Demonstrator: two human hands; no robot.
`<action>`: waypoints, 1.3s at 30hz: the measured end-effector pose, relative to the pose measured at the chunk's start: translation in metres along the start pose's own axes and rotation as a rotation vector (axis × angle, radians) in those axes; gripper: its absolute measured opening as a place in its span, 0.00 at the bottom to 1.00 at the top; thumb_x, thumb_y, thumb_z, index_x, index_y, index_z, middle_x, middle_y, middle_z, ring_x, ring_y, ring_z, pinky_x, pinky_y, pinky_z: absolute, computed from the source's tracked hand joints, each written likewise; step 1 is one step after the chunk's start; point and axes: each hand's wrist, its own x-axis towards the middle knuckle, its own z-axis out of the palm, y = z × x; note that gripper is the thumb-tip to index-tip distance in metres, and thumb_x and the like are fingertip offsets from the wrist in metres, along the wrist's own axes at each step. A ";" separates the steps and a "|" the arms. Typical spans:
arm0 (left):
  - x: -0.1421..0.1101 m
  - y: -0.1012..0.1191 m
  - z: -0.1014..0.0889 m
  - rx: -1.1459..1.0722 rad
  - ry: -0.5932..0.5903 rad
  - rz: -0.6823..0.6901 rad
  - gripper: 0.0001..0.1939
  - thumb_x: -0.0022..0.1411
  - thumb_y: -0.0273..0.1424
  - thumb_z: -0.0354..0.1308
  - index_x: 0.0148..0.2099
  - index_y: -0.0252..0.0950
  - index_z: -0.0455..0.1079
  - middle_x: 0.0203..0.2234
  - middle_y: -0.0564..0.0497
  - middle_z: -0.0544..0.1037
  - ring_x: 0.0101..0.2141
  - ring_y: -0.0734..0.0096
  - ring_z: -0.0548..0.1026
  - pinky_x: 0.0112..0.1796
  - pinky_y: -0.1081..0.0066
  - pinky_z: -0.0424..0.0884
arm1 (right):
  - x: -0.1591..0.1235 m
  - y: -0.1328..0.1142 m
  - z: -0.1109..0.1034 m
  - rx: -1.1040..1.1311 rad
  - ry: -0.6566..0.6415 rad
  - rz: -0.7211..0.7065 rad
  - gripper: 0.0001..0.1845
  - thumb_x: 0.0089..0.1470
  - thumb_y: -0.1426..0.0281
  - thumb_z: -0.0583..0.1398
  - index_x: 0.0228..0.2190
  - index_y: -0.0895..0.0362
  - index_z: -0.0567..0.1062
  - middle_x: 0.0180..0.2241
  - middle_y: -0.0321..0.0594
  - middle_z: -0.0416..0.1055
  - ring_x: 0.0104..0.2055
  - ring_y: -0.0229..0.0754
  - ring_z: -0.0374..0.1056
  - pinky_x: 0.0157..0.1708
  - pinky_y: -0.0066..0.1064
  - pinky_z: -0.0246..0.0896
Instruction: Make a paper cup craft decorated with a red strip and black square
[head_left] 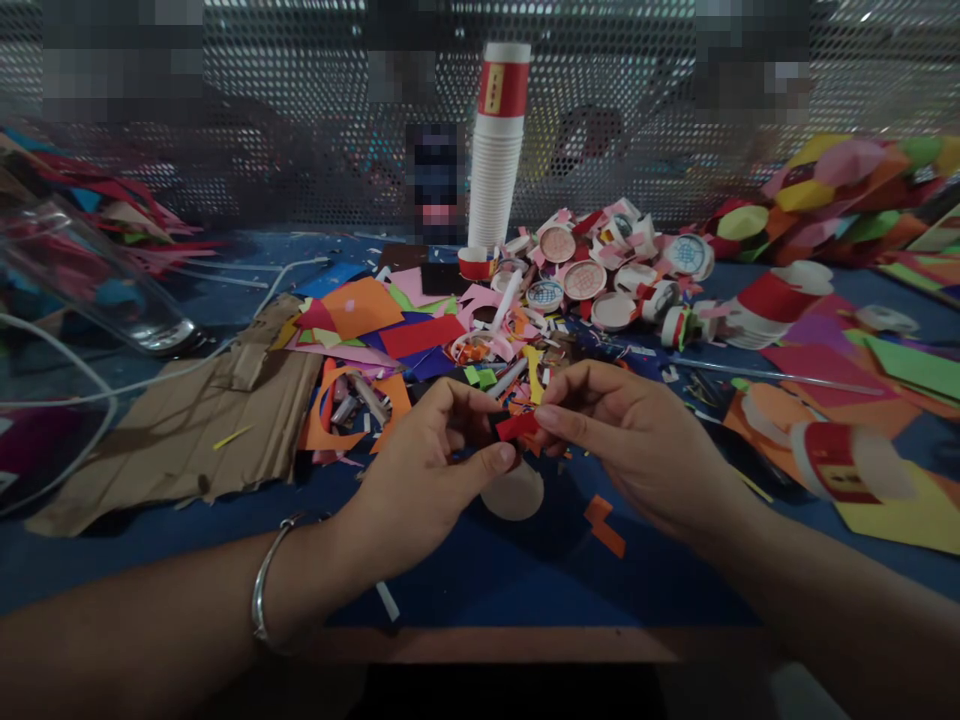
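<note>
Above the near part of the blue table, a small red piece of paper (517,427) is between my two hands. My right hand (626,430) pinches its right end with thumb and index finger. My left hand (431,470) curls round the left end, its fingers partly hiding a dark bit beside the paper. Just below lies a pale round disc (514,492), its upper edge covered by my left thumb. An orange paper scrap (604,527) rests on the table under my right hand.
A tall stack of paper cups (496,180) stands at the back beside a heap of cut cup bottoms (585,280). Corrugated cardboard (187,430) and a clear tumbler (112,280) are left. Coloured paper (360,310) covers the middle; a red-banded cup (832,462) lies right.
</note>
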 end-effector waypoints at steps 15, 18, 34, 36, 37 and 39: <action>-0.001 0.001 0.003 -0.105 0.001 0.002 0.14 0.64 0.34 0.67 0.45 0.39 0.65 0.37 0.51 0.77 0.39 0.66 0.78 0.44 0.62 0.76 | -0.001 0.001 -0.001 -0.044 -0.025 0.009 0.14 0.54 0.62 0.74 0.34 0.56 0.77 0.29 0.33 0.76 0.30 0.35 0.75 0.33 0.26 0.73; -0.002 0.001 0.003 -0.138 -0.009 -0.011 0.14 0.65 0.34 0.67 0.44 0.39 0.65 0.36 0.52 0.77 0.39 0.66 0.79 0.44 0.62 0.77 | -0.001 0.002 -0.001 -0.028 -0.036 0.013 0.15 0.55 0.62 0.74 0.35 0.56 0.77 0.30 0.33 0.76 0.30 0.34 0.75 0.34 0.26 0.73; -0.002 0.003 0.005 -0.209 -0.030 -0.026 0.11 0.65 0.30 0.67 0.42 0.38 0.66 0.34 0.54 0.79 0.36 0.71 0.81 0.44 0.66 0.79 | -0.001 0.001 -0.001 -0.057 -0.047 0.018 0.17 0.53 0.59 0.74 0.34 0.56 0.75 0.29 0.33 0.74 0.29 0.36 0.74 0.33 0.29 0.74; -0.003 0.003 0.005 -0.224 -0.033 -0.024 0.11 0.65 0.30 0.68 0.42 0.37 0.66 0.34 0.54 0.79 0.37 0.71 0.81 0.44 0.65 0.80 | 0.000 0.001 -0.001 -0.051 -0.049 0.024 0.18 0.53 0.59 0.74 0.34 0.56 0.75 0.29 0.33 0.74 0.29 0.36 0.74 0.33 0.29 0.74; -0.003 0.002 0.005 -0.232 -0.034 -0.024 0.12 0.65 0.30 0.68 0.42 0.37 0.66 0.34 0.54 0.79 0.37 0.71 0.81 0.44 0.65 0.80 | 0.000 0.001 -0.001 -0.047 -0.050 0.027 0.18 0.52 0.60 0.74 0.34 0.56 0.75 0.29 0.33 0.74 0.29 0.36 0.74 0.33 0.29 0.73; -0.003 0.002 0.005 -0.250 -0.032 -0.029 0.12 0.65 0.31 0.68 0.43 0.37 0.67 0.35 0.54 0.80 0.37 0.71 0.81 0.44 0.65 0.81 | 0.001 0.000 -0.001 -0.041 -0.055 0.036 0.17 0.51 0.62 0.75 0.34 0.56 0.75 0.29 0.32 0.75 0.29 0.35 0.74 0.33 0.29 0.73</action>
